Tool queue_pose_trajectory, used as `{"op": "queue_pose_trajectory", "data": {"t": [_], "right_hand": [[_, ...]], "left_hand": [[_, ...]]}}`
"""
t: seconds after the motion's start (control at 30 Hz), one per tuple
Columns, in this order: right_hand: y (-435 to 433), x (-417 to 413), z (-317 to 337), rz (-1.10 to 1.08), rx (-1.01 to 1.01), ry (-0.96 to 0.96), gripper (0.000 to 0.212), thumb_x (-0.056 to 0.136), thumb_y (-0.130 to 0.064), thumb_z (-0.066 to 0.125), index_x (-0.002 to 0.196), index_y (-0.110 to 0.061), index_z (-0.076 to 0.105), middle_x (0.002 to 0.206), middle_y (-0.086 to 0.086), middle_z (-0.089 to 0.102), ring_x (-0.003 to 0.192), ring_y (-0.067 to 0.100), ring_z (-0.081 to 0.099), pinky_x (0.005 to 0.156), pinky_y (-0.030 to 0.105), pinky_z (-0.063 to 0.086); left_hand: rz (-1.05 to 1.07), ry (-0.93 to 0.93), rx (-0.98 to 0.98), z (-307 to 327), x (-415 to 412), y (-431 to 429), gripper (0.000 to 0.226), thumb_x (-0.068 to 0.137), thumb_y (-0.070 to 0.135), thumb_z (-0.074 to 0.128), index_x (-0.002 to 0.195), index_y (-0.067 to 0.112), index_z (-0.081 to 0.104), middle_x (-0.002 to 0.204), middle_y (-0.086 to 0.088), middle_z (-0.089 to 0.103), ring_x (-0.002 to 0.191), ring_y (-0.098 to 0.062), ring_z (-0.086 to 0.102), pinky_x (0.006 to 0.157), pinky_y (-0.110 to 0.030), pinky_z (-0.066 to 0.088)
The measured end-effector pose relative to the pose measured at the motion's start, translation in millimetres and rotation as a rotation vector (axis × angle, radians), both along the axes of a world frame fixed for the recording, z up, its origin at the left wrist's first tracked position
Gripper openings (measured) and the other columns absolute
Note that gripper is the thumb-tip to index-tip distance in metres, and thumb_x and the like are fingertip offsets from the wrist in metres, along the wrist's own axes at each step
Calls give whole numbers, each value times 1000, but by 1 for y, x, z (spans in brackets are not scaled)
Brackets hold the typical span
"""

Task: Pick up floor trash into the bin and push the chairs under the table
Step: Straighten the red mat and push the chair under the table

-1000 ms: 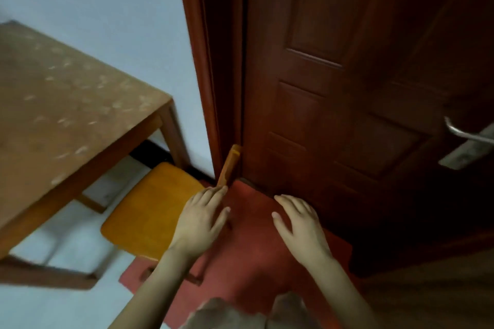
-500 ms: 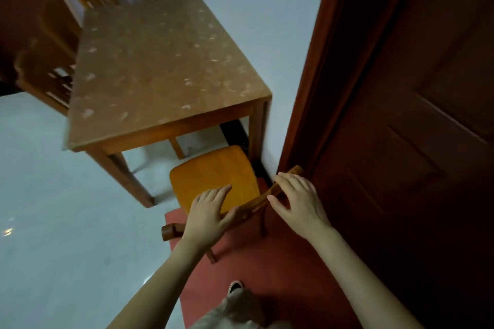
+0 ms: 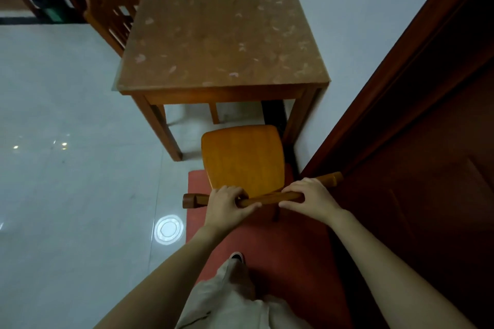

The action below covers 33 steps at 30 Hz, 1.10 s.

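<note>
Bin far left by the wall, well apart. Second chair at the table's left side. Table centre. Left hand wrapped round the rail, thumb on the near side. Chair: seat front near the table's edge, seat not under it, back legs on the mat. Right hand grasps the same rail further right. Door just beside the rail's right end. Likely solid wood: rigid, fairly heavy, varnish smooth. The rail is a good hold, and spread hands steer it straight. Legs may snag on the mat.
</note>
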State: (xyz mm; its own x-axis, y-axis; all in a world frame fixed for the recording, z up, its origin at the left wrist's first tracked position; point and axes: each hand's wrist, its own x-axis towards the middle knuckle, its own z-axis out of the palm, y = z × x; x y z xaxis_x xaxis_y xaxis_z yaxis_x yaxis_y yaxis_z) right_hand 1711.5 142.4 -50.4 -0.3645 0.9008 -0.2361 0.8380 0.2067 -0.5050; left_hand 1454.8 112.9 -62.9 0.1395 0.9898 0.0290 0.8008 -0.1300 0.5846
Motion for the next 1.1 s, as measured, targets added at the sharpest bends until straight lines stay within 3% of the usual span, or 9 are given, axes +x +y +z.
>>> {"op": "queue_pose_trajectory", "data": {"t": [0.13, 0.3, 0.47, 0.87, 1.1], "right_hand": [[-3, 0, -6, -100, 32, 101, 48, 74, -76, 59, 101, -39, 74, 97, -23, 66, 97, 1, 50, 93, 26, 32], [-3, 1, -6, -163, 46, 144, 45, 71, -71, 68, 97, -36, 77, 94, -21, 66, 99, 5, 51, 91, 27, 36], [6, 3, -12, -153, 74, 158, 53, 68, -80, 61, 93, -37, 76, 91, -22, 68, 94, 4, 55, 93, 33, 43], [50, -13, -14, -160, 107, 149, 45, 74, -76, 60, 92, -38, 76, 91, -25, 67, 95, 5, 55, 91, 32, 41], [81, -26, -15, -205, 82, 143, 52, 71, -84, 54, 92, -41, 75, 90, -23, 67, 97, 4, 53, 89, 29, 38]], "left_hand": [[18, 5, 19, -4, 0, -3, 49, 71, 78, 55, 76, 30, 62, 70, 16, 55, 74, -7, 49, 71, -32, 31], [195, -31, 40, -16, 8, -14, 56, 67, 83, 52, 74, 29, 59, 72, 15, 52, 78, -9, 41, 82, -31, 25], [201, -71, 48, -18, 10, -2, 53, 65, 81, 56, 74, 30, 60, 74, 16, 54, 79, -8, 36, 81, -32, 22], [135, -100, 7, -12, -11, 58, 59, 60, 86, 53, 73, 29, 58, 75, 14, 52, 84, -10, 41, 88, -32, 24], [81, -108, 10, -11, -26, 99, 57, 60, 86, 53, 72, 30, 57, 73, 14, 52, 83, -10, 40, 84, -31, 24]]}}
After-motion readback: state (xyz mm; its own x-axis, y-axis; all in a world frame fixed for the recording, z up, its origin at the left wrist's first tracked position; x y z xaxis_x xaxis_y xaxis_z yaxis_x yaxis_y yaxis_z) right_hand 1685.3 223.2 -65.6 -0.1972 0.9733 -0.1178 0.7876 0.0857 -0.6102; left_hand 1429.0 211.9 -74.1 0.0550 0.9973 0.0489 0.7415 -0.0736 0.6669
